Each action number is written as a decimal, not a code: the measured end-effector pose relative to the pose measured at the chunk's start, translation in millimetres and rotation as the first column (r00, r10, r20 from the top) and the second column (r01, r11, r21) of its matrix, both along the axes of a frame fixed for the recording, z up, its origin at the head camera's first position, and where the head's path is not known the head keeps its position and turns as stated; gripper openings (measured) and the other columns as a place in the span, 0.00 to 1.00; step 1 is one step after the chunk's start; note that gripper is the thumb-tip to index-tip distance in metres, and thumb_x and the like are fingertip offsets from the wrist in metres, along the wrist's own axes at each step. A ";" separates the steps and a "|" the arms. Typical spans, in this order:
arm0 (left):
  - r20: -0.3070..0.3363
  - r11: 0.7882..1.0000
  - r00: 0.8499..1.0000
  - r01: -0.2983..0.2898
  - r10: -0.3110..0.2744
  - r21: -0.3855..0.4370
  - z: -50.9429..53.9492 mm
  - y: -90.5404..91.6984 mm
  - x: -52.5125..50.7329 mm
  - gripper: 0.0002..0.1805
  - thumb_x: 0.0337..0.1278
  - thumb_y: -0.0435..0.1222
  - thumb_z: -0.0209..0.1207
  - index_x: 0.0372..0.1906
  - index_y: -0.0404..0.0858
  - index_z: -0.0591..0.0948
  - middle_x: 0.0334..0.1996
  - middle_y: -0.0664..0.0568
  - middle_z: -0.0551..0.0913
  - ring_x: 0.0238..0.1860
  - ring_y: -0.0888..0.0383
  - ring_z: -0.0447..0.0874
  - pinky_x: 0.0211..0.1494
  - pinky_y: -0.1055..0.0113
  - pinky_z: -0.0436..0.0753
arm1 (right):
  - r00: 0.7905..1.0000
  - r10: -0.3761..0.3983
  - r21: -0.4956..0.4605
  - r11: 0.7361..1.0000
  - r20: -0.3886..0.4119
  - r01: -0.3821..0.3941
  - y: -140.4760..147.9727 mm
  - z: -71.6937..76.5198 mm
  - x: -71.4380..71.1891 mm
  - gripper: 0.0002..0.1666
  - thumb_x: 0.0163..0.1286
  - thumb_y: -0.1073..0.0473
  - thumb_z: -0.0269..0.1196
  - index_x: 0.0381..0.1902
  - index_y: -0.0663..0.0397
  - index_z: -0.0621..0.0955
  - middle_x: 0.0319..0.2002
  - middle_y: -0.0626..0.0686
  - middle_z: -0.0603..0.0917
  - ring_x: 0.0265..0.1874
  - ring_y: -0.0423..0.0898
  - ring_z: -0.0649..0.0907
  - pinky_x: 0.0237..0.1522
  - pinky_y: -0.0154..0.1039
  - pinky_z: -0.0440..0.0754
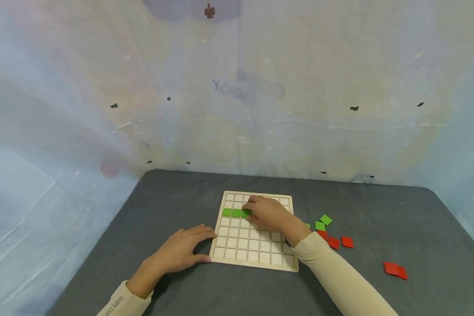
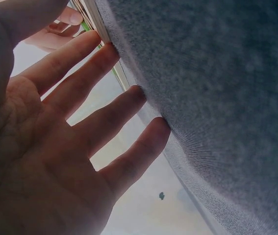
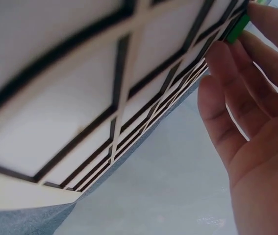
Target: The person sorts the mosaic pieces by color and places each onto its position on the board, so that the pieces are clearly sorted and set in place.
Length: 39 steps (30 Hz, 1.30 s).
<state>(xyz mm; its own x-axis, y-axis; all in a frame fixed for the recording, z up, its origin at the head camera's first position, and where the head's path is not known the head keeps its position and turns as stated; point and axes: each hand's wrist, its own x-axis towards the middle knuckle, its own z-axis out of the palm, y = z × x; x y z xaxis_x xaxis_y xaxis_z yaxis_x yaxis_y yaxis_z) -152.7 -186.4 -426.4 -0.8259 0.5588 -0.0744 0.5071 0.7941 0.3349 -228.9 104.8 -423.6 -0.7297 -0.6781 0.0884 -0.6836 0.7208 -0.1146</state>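
A pale wooden grid board (image 1: pixel 256 264) lies on the dark table. Two green tiles (image 1: pixel 231 213) sit side by side in an upper row, from its left edge. Directly to their right, my right hand (image 1: pixel 270 215) pinches a third green tile (image 1: pixel 245 213) at the same row; the right wrist view shows this green tile (image 3: pixel 238 29) between thumb and fingers. My left hand (image 1: pixel 179 250) rests on the table with spread fingers, index finger and thumb touching the board's left edge. In the left wrist view, the left palm (image 2: pixel 55 127) shows, fingertips down on the cloth.
Right of the board lie loose green tiles (image 1: pixel 320 226) and several red tiles (image 1: pixel 347 242), some partly behind my right forearm. Two overlapping red tiles (image 1: pixel 391 268) lie farther right. A pale cloth (image 1: pixel 241 145) hangs behind and beside the table (image 1: pixel 174 197).
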 end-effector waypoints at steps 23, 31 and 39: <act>0.006 1.000 1.000 0.003 -0.003 -0.006 -0.6 -1.0 0.9 0.33 0.54 0.54 0.68 0.66 0.53 0.77 0.68 0.54 0.75 0.73 0.45 0.68 0.62 0.35 0.72 | 1.000 0.002 0.003 1.000 0.003 -0.002 -0.4 -0.2 0.2 0.19 0.73 0.49 0.63 0.58 0.46 0.82 0.51 0.48 0.82 0.47 0.43 0.84 0.50 0.42 0.83; -0.001 1.000 1.000 0.007 -0.007 -0.005 0.2 -0.7 1.2 0.33 0.54 0.54 0.68 0.66 0.52 0.77 0.68 0.53 0.75 0.73 0.45 0.68 0.62 0.36 0.73 | 0.999 0.036 -0.016 0.999 -0.021 -0.037 2.8 5.0 3.5 0.19 0.73 0.50 0.63 0.58 0.47 0.82 0.50 0.49 0.82 0.44 0.43 0.84 0.48 0.42 0.84; 0.000 1.000 1.000 0.007 -0.007 -0.001 0.2 -1.4 1.4 0.34 0.54 0.54 0.68 0.67 0.52 0.77 0.68 0.54 0.75 0.73 0.45 0.68 0.63 0.34 0.72 | 0.997 0.046 -0.036 0.998 -0.061 -0.048 15.6 7.4 9.4 0.18 0.72 0.51 0.64 0.56 0.47 0.83 0.49 0.48 0.83 0.41 0.42 0.84 0.45 0.40 0.84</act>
<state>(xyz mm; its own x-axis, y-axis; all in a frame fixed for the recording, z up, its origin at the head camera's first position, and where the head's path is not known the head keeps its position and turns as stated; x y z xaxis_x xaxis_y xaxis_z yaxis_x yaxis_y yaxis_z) -151.4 -187.8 -426.2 -0.8223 0.5642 -0.0749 0.5123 0.7910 0.3345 -219.5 120.4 -416.2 -0.6898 -0.7068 0.1571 -0.7230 0.6838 -0.0983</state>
